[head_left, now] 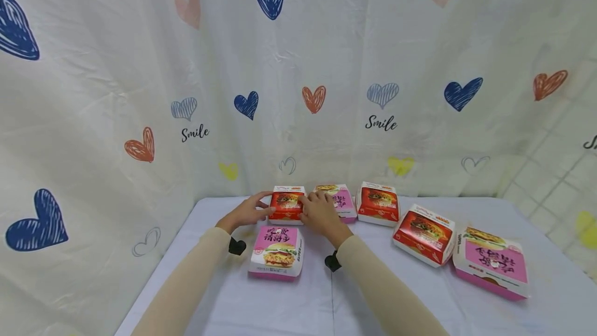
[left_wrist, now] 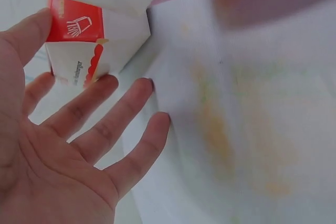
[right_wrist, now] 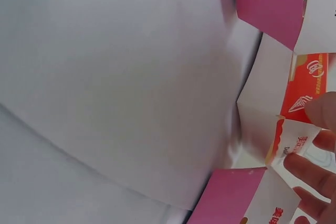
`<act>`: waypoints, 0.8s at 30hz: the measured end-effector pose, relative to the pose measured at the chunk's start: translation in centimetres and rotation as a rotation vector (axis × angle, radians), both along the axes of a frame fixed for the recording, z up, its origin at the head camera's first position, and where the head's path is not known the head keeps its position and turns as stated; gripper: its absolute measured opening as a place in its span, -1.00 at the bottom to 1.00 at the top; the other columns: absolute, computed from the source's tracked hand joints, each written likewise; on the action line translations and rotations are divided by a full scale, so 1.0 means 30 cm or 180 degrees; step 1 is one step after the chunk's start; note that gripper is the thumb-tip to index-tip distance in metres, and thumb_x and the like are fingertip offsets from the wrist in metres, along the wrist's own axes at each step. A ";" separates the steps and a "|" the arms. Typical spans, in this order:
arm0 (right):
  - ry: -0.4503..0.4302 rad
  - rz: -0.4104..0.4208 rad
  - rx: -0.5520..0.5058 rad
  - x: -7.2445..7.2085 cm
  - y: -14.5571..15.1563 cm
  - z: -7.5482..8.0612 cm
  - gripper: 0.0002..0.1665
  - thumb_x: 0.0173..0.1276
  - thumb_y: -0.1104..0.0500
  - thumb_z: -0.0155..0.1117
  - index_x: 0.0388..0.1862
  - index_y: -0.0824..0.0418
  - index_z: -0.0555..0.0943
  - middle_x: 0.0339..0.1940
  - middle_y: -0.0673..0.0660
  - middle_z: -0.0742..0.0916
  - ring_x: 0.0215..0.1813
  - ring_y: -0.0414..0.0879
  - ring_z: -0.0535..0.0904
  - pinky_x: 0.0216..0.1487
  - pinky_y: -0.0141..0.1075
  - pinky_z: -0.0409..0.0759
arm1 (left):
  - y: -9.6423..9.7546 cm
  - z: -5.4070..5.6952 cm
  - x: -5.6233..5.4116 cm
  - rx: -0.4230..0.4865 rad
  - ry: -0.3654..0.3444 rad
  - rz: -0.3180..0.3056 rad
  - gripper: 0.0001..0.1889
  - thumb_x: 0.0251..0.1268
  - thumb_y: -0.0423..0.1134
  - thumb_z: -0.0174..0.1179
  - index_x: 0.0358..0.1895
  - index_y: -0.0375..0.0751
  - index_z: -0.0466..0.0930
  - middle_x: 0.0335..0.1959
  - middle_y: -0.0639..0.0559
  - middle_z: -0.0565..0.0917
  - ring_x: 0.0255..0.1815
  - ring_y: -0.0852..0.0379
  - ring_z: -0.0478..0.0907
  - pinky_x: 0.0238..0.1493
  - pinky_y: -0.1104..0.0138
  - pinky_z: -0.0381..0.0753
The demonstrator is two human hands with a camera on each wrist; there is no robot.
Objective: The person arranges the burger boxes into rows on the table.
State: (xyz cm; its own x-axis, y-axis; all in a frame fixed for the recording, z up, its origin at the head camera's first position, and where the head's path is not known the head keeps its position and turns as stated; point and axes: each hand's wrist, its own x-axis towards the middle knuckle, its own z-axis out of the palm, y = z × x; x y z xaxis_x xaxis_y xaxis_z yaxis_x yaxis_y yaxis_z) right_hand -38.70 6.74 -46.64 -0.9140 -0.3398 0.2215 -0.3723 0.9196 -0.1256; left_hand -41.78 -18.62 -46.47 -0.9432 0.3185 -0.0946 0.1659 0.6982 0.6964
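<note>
One red-and-white square cardboard box: was laid on white cloth.
Left hand: fingers were spread, the box's left side touched.
Right hand: fingers were loosely extended, the opposite side touched.
Pink-and-white square cardboard box: was placed just in front.

three red burger boxes, three pink burger boxes, one left hand, one right hand; two beige sleeves, one table

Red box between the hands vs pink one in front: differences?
Colour: the red box has a red top, the pink box a pink one. Contact: left hand and right hand touch the red box, not the pink box. Position: red box farther back, pink box nearer. Both show a burger picture.
</note>
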 end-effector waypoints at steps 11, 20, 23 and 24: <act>-0.0024 -0.0040 -0.0220 0.018 -0.019 0.001 -0.36 0.38 -0.01 0.36 0.41 0.05 0.48 0.48 0.19 0.51 0.55 0.23 0.27 0.56 0.20 0.17 | -0.016 -0.019 0.000 0.0214 -0.0128 0.0081 -0.29 0.47 0.15 0.18 0.58 0.01 0.24 0.28 -0.32 0.61 0.07 -0.13 0.73 0.09 -0.04 0.69; -0.0109 -0.0027 -0.0262 0.018 -0.022 0.003 -0.34 0.35 -0.01 0.37 0.40 0.04 0.48 0.54 0.13 0.47 0.62 0.22 0.18 0.59 0.23 0.10 | -0.015 -0.036 -0.001 0.0253 -0.0149 0.0305 -0.37 0.47 0.17 0.16 0.50 0.03 0.37 0.27 -0.27 0.64 0.04 -0.07 0.74 0.11 -0.03 0.70; -0.0105 -0.0025 -0.0265 0.018 -0.022 0.006 -0.33 0.34 -0.02 0.38 0.41 0.03 0.48 0.53 0.12 0.48 0.61 0.22 0.18 0.58 0.23 0.11 | -0.015 -0.036 -0.001 0.0250 -0.0140 0.0325 -0.37 0.48 0.17 0.15 0.50 0.02 0.38 0.27 -0.28 0.64 0.03 -0.06 0.75 0.09 -0.01 0.71; -0.0105 -0.0021 -0.0269 0.018 -0.023 0.008 -0.33 0.34 -0.02 0.38 0.41 0.03 0.48 0.53 0.12 0.48 0.61 0.22 0.18 0.58 0.23 0.11 | -0.015 -0.036 -0.001 0.0253 -0.0130 0.0329 -0.38 0.48 0.17 0.15 0.49 0.02 0.38 0.27 -0.28 0.64 0.03 -0.06 0.75 0.08 0.00 0.71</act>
State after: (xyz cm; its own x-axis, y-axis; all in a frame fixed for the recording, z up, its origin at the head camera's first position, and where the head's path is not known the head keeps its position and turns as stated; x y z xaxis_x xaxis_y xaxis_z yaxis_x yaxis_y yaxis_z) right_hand -38.15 6.07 -46.41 -0.9235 -0.3152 0.2188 -0.3607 0.9076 -0.2149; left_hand -41.80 -19.08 -47.54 -0.9672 0.2280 -0.1119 0.0665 0.6525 0.7548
